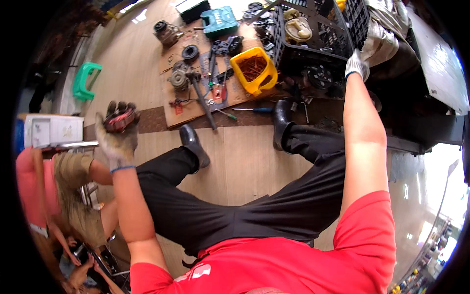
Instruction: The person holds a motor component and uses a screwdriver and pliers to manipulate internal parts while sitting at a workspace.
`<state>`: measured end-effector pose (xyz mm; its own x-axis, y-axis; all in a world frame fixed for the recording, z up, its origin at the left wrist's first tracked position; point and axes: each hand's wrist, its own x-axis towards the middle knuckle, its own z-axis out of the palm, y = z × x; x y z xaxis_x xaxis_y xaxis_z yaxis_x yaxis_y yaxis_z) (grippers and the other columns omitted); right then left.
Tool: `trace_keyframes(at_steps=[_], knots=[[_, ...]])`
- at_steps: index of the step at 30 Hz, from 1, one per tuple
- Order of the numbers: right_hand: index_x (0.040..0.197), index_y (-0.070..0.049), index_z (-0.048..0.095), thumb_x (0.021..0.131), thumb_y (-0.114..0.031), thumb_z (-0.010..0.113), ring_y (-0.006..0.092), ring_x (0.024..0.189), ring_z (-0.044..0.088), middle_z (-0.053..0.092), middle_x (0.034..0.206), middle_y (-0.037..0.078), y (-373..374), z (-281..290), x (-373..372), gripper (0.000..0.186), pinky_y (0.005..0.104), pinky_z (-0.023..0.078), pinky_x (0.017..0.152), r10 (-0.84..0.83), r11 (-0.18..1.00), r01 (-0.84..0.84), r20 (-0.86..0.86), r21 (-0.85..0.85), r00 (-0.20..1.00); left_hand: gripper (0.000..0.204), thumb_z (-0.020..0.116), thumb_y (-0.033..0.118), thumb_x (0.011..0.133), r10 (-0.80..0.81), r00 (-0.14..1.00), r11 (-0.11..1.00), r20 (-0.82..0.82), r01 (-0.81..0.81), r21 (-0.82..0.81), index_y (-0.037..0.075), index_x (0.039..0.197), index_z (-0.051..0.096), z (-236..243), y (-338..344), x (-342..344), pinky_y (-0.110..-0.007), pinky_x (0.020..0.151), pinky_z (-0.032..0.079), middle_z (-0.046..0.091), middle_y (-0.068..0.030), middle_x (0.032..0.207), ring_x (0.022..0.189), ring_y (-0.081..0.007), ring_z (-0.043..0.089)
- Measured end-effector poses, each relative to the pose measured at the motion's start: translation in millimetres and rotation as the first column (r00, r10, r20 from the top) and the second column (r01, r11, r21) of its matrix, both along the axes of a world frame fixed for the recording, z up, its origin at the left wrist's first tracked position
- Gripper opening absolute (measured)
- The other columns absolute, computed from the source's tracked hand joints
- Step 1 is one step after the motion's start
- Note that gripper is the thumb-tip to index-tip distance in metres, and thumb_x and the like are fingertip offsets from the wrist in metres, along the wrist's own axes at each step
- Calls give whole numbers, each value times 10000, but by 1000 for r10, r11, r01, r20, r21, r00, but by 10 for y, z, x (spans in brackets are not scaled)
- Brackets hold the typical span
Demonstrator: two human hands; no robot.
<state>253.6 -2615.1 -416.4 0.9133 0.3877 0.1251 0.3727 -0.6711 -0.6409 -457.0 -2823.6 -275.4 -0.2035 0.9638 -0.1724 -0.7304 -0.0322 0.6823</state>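
A small round part with reddish windings [120,119] is gripped in the gloved left hand [117,136], which is raised to the person's left, above the wooden floor [245,161]. The fingers of that worn work glove are curled closed around the part, so only its upper face is seen. The right hand [356,63], in a white glove, is stretched far forward and is laid against the corner of a black plastic crate [313,34]; whether it is clenched on the crate's edge or only resting there cannot be told. Inside the crate a pale round part is seen among dark ones. Just left of the crate a yellow jug-shaped container [254,71] filled with reddish-brown wire scraps is set on a sheet of cardboard [196,105], where a hammer [200,95], dark round metal parts and a teal tool case [220,20] are also spread. A screwdriver [254,110] is lying by the cardboard's edge. Black shoes and black trousers are seen between the hands. A green stool [85,81] is placed well apart at the left, and another person is seated at the lower left.
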Motion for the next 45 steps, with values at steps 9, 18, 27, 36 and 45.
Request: trace_keyframes(at_steps=[9,18,27,36,45], knots=[[1187,-59,709,1019,-395,554,216,808,681,740,983,125,-360,1666,-2031,406,339,543,706,877,417,-885,163,210,452,632,435,635,986,-103,967,994,232,93,54,88,1233,631,360,-337,549,-571,850,547,685,-177,1135,1045,-409,644],[1230,-11,661,909,-390,693,398,988,695,707,1023,279,-1938,1875,-4334,498,445,541,872,958,-175,-980,-212,95,-191,760,400,683,977,-244,945,966,216,217,139,45,1362,550,315,-434,377,-596,783,582,674,-251,1163,1017,-472,661],[1477,9,362,819,-350,774,424,1273,536,454,1447,301,-2106,1586,-4687,855,447,488,1021,930,-343,-931,-93,128,-355,717,423,677,979,-27,917,996,398,60,-70,63,1321,563,-178,-265,412,-581,925,538,659,-211,1198,1066,-402,652],[1240,-38,629,840,-280,752,369,1008,661,685,1085,210,-1769,1117,-4475,483,404,531,872,845,-176,-934,-438,312,-306,639,341,634,1030,-14,967,886,255,130,-445,74,1229,578,-150,-136,953,-544,1017,486,657,-166,1152,1091,-349,632],[1191,-18,624,932,-263,730,137,745,676,688,899,59,-1696,1123,-4182,371,273,546,574,219,417,-721,-831,553,-511,376,493,308,1074,-422,804,856,-419,200,-478,45,1330,573,-379,-245,804,-380,889,550,656,-88,1233,1075,-196,652]])
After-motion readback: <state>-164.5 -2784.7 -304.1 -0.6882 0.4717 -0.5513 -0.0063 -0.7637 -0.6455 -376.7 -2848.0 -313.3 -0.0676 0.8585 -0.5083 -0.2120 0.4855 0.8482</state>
